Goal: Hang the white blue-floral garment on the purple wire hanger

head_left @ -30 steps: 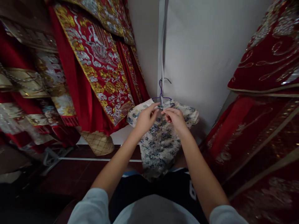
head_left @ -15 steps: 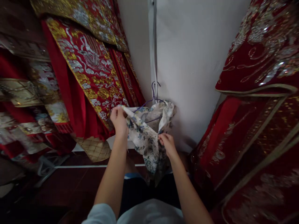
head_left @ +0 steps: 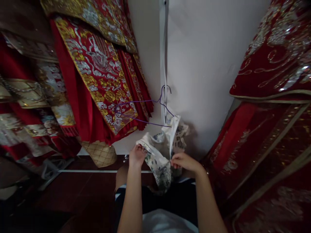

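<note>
A purple wire hanger (head_left: pixel 145 122) hangs by its hook in front of the pale wall, its left arm bare. The white floral garment (head_left: pixel 161 170) stays on the hanger's right end and droops below it. My left hand (head_left: pixel 137 156) is closed on the garment's edge at its left side, under the hanger. At the middle of the opening, my right hand (head_left: pixel 181 161) pinches the edge of the same cloth.
Red robes with gold and silver embroidery (head_left: pixel 97 71) hang at the left. More red sequinned garments (head_left: pixel 272 71) hang at the right. A white rack foot and bar (head_left: pixel 85 171) lie low at the left, above the dark red floor.
The garment's left side has come off the hanger's left arm and moved down. My left hand has moved down and right with it; my right hand is a little lower.
</note>
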Available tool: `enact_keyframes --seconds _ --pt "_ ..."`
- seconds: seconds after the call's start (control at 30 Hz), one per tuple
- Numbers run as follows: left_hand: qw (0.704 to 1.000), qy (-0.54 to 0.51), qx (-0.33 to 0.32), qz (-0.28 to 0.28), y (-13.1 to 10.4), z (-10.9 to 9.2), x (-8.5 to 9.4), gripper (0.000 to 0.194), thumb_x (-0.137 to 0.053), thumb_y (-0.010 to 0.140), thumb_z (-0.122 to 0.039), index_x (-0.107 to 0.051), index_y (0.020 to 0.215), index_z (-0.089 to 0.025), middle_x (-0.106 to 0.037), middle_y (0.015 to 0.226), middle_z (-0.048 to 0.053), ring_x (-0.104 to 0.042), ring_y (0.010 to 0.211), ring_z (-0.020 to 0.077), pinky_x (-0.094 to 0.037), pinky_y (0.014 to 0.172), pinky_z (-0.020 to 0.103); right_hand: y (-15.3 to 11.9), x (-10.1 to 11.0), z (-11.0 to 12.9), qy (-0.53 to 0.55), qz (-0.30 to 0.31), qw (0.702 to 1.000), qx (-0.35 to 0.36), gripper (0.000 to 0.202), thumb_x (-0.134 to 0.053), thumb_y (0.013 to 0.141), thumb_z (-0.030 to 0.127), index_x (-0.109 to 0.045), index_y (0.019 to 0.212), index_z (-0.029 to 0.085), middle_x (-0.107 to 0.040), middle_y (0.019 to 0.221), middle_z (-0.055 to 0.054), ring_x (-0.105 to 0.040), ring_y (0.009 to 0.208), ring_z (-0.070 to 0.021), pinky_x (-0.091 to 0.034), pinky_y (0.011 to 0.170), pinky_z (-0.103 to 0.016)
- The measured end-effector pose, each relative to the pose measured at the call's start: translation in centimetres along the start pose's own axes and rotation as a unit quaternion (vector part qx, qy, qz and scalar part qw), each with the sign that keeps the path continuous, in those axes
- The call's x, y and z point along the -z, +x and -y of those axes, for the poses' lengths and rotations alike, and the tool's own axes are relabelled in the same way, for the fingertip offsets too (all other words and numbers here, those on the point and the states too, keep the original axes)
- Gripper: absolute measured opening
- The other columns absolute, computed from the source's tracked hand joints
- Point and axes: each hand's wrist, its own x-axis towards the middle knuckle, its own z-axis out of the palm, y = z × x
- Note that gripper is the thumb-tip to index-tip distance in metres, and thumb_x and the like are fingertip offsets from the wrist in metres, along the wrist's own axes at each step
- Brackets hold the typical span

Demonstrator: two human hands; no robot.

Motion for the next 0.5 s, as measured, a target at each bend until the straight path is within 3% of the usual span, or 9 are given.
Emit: enact_keyframes --seconds 0.1,0.17,0.23,0.3,0.4,0.5 --pt "0.992 -0.033 0.078 0.094 -2.6 -1.1 -2.0 0.019 -0.070 0.074 -0.027 -0.056 0.067 -0.016 -0.057 0.069 0.002 -0.058 0.071 0.0175 -0.047 0.071 0.032 -0.6 0.6 -0.8 -0.016 -0.042 0.999 -0.004 0.013 -0.070 0.064 0.029 -0.069 0.065 0.016 -0.065 0.058 -0.002 -0.056 0.056 -0.0140 -0.038 0.050 -0.022" --pt "0.983 -0.006 0.052 0.179 -5.0 -1.6 -3.9 0.021 -0.075 0.071 -0.030 -0.059 0.071 -0.016 -0.058 0.072 0.001 -0.057 0.071 0.0156 -0.046 0.070 0.028 -1.0 0.0 -0.3 0.007 -0.071 0.997 0.034 0.026 -0.078 0.057 0.026 -0.071 0.079 0.016 -0.069 0.070 -0.002 -0.061 0.067 -0.0167 -0.046 0.059 -0.025" --pt "0.961 0.081 0.033 0.264 -7.5 -1.6 -5.7 0.023 -0.074 0.074 -0.035 -0.061 0.073 -0.016 -0.058 0.072 0.001 -0.054 0.069 0.0145 -0.043 0.068 0.026 -1.6 -1.0 1.1 0.023 -0.034 0.996 0.079 0.044 -0.083 0.054 0.025 -0.070 0.096 0.018 -0.072 0.088 -0.003 -0.064 0.081 -0.0197 -0.051 0.072 -0.030" --pt "0.927 0.195 -0.006 0.322 -9.2 -1.2 -7.0 0.024 -0.070 0.079 -0.039 -0.064 0.076 -0.016 -0.059 0.073 0.002 -0.053 0.069 0.0147 -0.041 0.067 0.025 -2.2 -2.1 2.7 0.024 0.043 0.993 0.111 0.043 -0.082 0.061 0.027 -0.070 0.102 0.020 -0.071 0.099 -0.004 -0.064 0.092 -0.0214 -0.050 0.084 -0.033" --pt "0.886 0.310 -0.095 0.330 -9.9 -0.5 -7.5 0.024 -0.064 0.085 -0.040 -0.067 0.082 -0.016 -0.061 0.078 0.004 -0.055 0.077 0.0170 -0.043 0.075 0.027 -3.1 -2.8 4.4 0.053 0.062 0.990 0.116 0.028 -0.075 0.072 0.033 -0.071 0.096 0.020 -0.071 0.096 -0.003 -0.064 0.094 -0.0214 -0.048 0.091 -0.035" --pt "0.863 0.346 -0.156 0.334 -9.0 -0.4 -6.6 0.024 -0.061 0.087 -0.041 -0.066 0.091 -0.018 -0.061 0.102 0.007 -0.055 0.102 0.0210 -0.040 0.094 0.029 -4.0 -2.5 5.1 0.096 0.046 0.991 0.076 0.030 -0.072 0.076 0.040 -0.070 0.097 0.018 -0.070 0.089 -0.003 -0.064 0.086 -0.0208 -0.050 0.085 -0.035"
